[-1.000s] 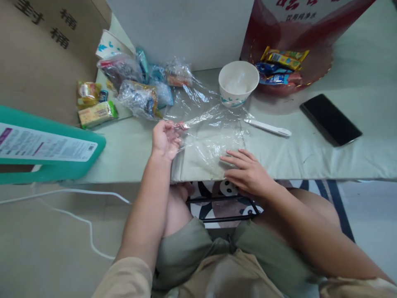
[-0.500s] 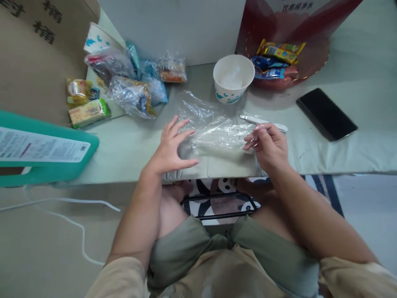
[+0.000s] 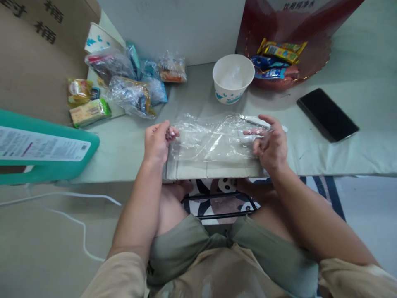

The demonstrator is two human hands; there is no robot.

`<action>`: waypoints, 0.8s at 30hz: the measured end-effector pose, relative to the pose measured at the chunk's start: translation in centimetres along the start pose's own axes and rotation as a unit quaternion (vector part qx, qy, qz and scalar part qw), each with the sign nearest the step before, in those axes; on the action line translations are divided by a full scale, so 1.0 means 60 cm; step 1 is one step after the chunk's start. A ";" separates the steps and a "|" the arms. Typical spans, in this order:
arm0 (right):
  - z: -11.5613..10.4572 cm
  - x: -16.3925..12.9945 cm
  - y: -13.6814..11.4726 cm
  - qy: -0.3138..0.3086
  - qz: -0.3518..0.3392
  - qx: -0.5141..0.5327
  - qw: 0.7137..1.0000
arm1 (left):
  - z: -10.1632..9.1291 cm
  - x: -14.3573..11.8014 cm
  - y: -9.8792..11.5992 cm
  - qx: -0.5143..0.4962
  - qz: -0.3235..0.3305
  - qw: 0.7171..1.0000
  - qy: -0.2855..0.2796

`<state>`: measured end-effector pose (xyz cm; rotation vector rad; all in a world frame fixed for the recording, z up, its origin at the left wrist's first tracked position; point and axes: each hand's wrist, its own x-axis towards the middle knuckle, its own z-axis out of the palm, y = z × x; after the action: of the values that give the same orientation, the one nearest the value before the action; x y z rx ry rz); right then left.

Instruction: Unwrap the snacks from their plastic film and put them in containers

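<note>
A crumpled clear plastic bag (image 3: 214, 138) lies on the pale green table cover (image 3: 130, 145) right in front of me. My left hand (image 3: 157, 142) pinches the bag's left edge between thumb and fingers. My right hand (image 3: 270, 142) pinches its right edge, so the bag is stretched between both hands. A white pen-like tool (image 3: 257, 121) lies just behind my right hand, partly under the plastic. A white paper bowl (image 3: 233, 78) stands behind the bag.
Wrapped snack packets (image 3: 133, 93) sit at the back left. A red basket (image 3: 288, 62) with snacks stands at the back right, a black phone (image 3: 327, 114) to its right. A teal box (image 3: 40, 145) lies at the left edge. A white cable (image 3: 80, 223) runs on the floor.
Both hands shifted from pressing on the bag to pinching its two side edges, and the plastic is now pulled flatter and wider between them.
</note>
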<state>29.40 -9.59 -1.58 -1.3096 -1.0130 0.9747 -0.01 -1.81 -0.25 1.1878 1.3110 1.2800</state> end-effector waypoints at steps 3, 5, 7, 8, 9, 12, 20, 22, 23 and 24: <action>0.004 0.000 -0.004 0.029 0.005 -0.059 0.998 | -0.011 -0.006 0.007 -0.020 0.041 0.997 -0.055; 0.009 0.002 -0.008 0.056 0.029 -0.081 0.995 | -0.020 -0.018 0.013 0.020 0.093 0.986 -0.136; 0.013 0.004 -0.011 0.067 0.044 -0.081 0.993 | -0.025 -0.031 0.017 0.110 0.086 0.971 -0.194; 0.014 0.005 -0.011 0.067 0.047 -0.080 0.993 | -0.025 -0.036 0.017 0.159 0.066 0.964 -0.202; 0.013 0.005 -0.012 0.064 0.045 -0.080 0.994 | -0.024 -0.038 0.016 0.195 0.045 0.960 -0.196; 0.011 0.002 -0.012 0.043 0.033 -0.078 0.995 | -0.016 -0.034 0.010 0.199 0.036 0.970 -0.138; 0.010 -0.006 -0.005 -0.005 0.022 -0.084 0.996 | -0.004 -0.007 0.018 0.101 0.057 0.951 -0.288; 0.008 -0.008 -0.004 -0.015 0.025 -0.080 0.996 | 0.006 -0.009 0.018 0.079 0.035 0.967 -0.241; 0.005 -0.010 -0.003 -0.023 0.025 -0.080 0.996 | 0.012 -0.010 0.017 0.066 0.022 0.978 -0.198; 0.002 -0.011 -0.002 -0.032 0.024 -0.082 0.996 | 0.016 -0.010 0.016 0.053 0.008 0.987 -0.148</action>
<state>29.08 -10.21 -1.47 -1.4517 -1.1338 0.9912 1.07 -2.31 0.64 1.4055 1.1616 1.0077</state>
